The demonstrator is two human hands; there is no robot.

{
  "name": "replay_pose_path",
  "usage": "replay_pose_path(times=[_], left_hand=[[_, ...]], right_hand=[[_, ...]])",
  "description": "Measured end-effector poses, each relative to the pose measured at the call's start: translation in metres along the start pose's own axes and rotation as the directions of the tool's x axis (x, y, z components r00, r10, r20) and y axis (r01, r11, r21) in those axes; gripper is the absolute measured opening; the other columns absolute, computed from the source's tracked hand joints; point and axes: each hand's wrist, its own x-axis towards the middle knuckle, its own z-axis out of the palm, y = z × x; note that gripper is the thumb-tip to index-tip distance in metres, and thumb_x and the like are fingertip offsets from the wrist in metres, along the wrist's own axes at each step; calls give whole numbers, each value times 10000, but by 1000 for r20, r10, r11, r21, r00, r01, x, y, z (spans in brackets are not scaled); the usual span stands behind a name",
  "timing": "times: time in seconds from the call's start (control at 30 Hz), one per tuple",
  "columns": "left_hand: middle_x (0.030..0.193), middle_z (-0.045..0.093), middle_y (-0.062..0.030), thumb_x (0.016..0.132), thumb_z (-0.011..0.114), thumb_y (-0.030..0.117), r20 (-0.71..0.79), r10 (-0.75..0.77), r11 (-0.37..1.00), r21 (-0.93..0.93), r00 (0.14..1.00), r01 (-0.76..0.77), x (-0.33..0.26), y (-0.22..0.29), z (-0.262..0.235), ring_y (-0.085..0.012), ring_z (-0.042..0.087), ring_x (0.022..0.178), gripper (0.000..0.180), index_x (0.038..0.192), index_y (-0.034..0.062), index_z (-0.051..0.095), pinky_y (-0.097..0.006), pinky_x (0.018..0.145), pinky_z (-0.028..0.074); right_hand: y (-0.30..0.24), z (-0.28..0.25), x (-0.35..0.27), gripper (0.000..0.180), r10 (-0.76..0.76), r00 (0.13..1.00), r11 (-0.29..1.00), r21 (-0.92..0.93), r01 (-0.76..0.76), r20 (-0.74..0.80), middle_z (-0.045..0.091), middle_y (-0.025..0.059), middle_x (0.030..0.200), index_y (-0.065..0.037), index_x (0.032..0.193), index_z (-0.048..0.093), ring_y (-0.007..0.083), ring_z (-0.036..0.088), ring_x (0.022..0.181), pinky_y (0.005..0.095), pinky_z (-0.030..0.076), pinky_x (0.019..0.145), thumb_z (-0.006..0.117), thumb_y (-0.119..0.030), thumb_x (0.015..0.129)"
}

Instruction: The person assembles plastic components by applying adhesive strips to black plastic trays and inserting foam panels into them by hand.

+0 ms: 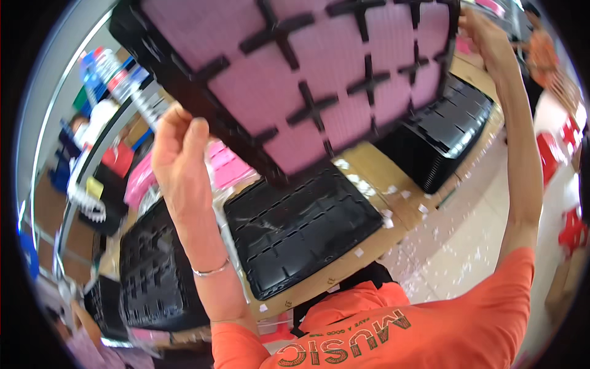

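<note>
A large black plastic tray is raised in front of me, tilted. Pink ribbed panels show between its black cross-shaped dividers. My left hand is closed at the tray's left edge, thumb up and fingers curled. On the far right, my right hand grips the opposite edge; its fingertips are partly hidden behind the rim. Below the raised tray, another black tray lies on cardboard. Right of that stands a stack of black trays.
Brown cardboard covers the table, with small white scraps on it and on the floor. More black trays stand at left, near pink sheets. A metal-framed rack is behind. Another person is at far right near red stools.
</note>
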Motion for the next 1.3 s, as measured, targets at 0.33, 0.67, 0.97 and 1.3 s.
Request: replay_pose_path(times=[0.33, 0.67, 0.97, 1.3], left_hand=[[939, 587, -80, 725, 646, 56, 555, 709, 488, 60, 435, -871, -4, -91, 200, -267, 587, 874, 227, 937, 45, 564, -375, 783, 488], [921, 579, -32, 680, 629, 75, 652, 596, 578, 57, 469, -814, -41, -179, 235, -209, 587, 889, 241, 920, 73, 604, -327, 796, 525], [906, 604, -7, 703, 622, 37, 611, 535, 657, 134, 583, -742, -32, -199, 243, -181, 601, 896, 199, 892, 89, 658, -281, 706, 548], [927, 602, -29, 715, 648, 27, 616, 509, 683, 136, 601, -718, -31, -202, 236, -206, 594, 923, 194, 904, 69, 658, -298, 710, 544]], right_hand=[[158, -165, 19, 655, 423, 903, 828, 438, -350, -78, 659, 57, 1051, -34, 1196, 602, 151, 600, 933, 353, 486, 824, 443, -615, 940], [301, -152, -3, 548, 523, 777, 778, -176, -603, -350, 555, 84, 1311, -171, 1324, 576, 247, 471, 1210, 524, 365, 924, 674, -416, 844], [335, -152, 26, 279, 440, 878, 800, -361, -478, -188, 583, 22, 758, -35, 1058, 666, 116, 550, 734, 279, 433, 664, 563, -178, 841], [306, -151, 7, 510, 602, 744, 725, -190, -662, -290, 602, 53, 1226, -194, 1348, 552, 243, 525, 1165, 560, 378, 892, 635, -327, 863]])
